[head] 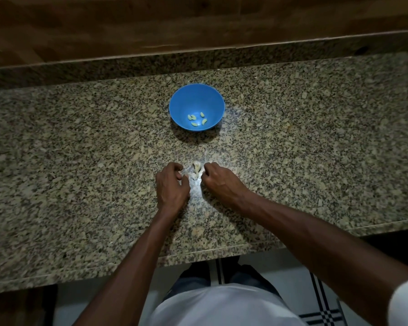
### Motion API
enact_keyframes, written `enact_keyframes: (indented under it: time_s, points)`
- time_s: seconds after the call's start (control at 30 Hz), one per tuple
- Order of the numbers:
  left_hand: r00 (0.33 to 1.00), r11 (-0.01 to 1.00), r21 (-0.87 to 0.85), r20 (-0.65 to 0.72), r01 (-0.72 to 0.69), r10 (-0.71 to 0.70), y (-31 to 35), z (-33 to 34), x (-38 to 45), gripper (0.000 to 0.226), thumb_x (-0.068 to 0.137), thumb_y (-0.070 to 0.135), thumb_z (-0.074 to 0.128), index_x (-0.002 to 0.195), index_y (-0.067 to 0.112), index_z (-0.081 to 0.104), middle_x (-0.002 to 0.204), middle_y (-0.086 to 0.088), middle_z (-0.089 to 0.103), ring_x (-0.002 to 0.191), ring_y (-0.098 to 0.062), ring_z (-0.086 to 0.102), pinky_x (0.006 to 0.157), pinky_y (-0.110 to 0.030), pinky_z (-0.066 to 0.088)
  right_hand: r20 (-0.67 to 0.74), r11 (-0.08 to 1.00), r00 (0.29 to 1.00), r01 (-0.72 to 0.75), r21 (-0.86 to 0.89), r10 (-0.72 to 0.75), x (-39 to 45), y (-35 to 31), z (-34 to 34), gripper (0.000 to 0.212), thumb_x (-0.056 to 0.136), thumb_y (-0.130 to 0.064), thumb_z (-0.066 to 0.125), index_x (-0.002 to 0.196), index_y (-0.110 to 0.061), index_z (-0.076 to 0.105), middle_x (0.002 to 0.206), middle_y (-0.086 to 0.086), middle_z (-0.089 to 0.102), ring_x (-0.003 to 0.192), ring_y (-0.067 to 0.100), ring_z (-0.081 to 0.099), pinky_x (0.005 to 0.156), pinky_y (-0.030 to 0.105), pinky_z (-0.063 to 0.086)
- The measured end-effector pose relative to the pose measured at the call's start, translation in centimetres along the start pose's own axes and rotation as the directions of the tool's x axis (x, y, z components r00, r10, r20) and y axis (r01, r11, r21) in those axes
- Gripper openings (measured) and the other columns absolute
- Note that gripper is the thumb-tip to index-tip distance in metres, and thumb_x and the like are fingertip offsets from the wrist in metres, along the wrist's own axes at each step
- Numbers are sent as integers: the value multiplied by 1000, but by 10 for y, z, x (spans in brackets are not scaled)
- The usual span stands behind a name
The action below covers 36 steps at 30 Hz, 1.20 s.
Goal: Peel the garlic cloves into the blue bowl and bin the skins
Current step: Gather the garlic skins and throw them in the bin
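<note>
The small pile of pale papery garlic skins (196, 173) lies on the speckled granite counter (316, 142) between my hands. My left hand (172, 184) and right hand (218, 181) both curl onto its edges. Beyond stands the round blue plastic bowl (196, 100) with five peeled cloves (196, 119).

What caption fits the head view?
Both hands gather garlic skins on the counter; peeled cloves lie in the bowl.
</note>
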<state>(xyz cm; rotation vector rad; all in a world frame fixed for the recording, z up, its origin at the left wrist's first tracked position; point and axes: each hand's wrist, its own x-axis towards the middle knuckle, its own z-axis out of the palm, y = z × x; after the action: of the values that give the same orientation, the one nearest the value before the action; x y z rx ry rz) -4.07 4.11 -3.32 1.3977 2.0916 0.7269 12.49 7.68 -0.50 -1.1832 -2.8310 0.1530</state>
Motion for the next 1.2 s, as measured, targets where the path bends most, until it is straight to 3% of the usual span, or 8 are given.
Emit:
enact_keyframes:
  time_s: [0.33, 0.5, 0.6, 0.7, 0.8, 0.87, 1.0, 1.2]
  points:
    - [996, 996, 10, -24, 90, -90, 9, 3, 0, 21, 94, 19, 66, 114, 16, 59, 95, 1, 61, 103, -19, 45, 83, -35, 38, 183, 987, 975, 140, -83, -123, 11, 4, -2, 12, 98, -2, 57, 96, 3, 68, 103, 18, 57, 91, 31, 58, 61, 36, 48]
    - [991, 991, -21, -11, 135, -136, 15, -2, -2, 13, 94, 16, 64, 106, 20, 61, 90, 10, 56, 105, -22, 55, 83, -39, 51, 120, 962, 988, -120, 245, 93, 17, 16, -7, 7, 88, -2, 66, 83, -1, 71, 89, 11, 60, 77, 24, 58, 67, 45, 56]
    - [991, 984, -130, -46, 120, -127, 18, -6, -5, 5, 95, 13, 65, 94, 17, 68, 86, 6, 67, 86, -17, 67, 66, -24, 52, 160, 776, 946, -323, 542, 282, 21, 25, -5, 22, 82, 4, 67, 66, -10, 73, 67, 2, 64, 57, 12, 55, 63, 45, 61]
    - [993, 960, -256, -5, 111, -116, 21, -11, -8, 6, 93, 19, 74, 96, 16, 79, 85, 5, 76, 77, -7, 71, 68, -25, 59, 239, 461, 866, -446, 767, 439, 16, 23, -8, 11, 91, -2, 75, 98, -6, 83, 82, 7, 79, 67, 16, 75, 65, 32, 63]
    - [989, 876, -462, 100, 141, -106, 28, -17, -11, 16, 92, 14, 77, 106, 11, 80, 95, 1, 79, 84, -12, 76, 69, -27, 62, 321, 136, 813, -433, 891, 487, 8, 20, -9, 12, 92, -5, 77, 103, -4, 81, 91, 12, 80, 79, 24, 79, 70, 34, 65]
    - [986, 819, -554, 143, 148, -81, 33, -19, -13, 24, 88, 11, 80, 112, 7, 79, 101, -2, 80, 92, -14, 77, 72, -25, 62, 324, 77, 822, -403, 912, 468, 6, 18, -9, 14, 89, -8, 82, 102, -5, 82, 93, 9, 81, 84, 23, 80, 76, 38, 65]
    - [991, 791, -599, 112, 123, -69, 36, -19, -13, 22, 85, 16, 84, 105, 7, 80, 97, -3, 80, 93, -19, 78, 82, -40, 64, 297, 123, 829, -396, 910, 473, 3, 17, -11, 19, 88, -20, 84, 102, -7, 81, 88, 6, 81, 81, 21, 79, 78, 40, 66]
    - [973, 744, -627, 152, 231, -175, 41, -19, -14, 16, 84, 6, 83, 99, 1, 80, 88, -10, 80, 82, -26, 79, 76, -39, 66, 81, 542, 896, -334, 771, 437, 6, 9, -15, 10, 96, -17, 73, 97, -9, 79, 82, 1, 78, 71, 8, 74, 67, 38, 64]
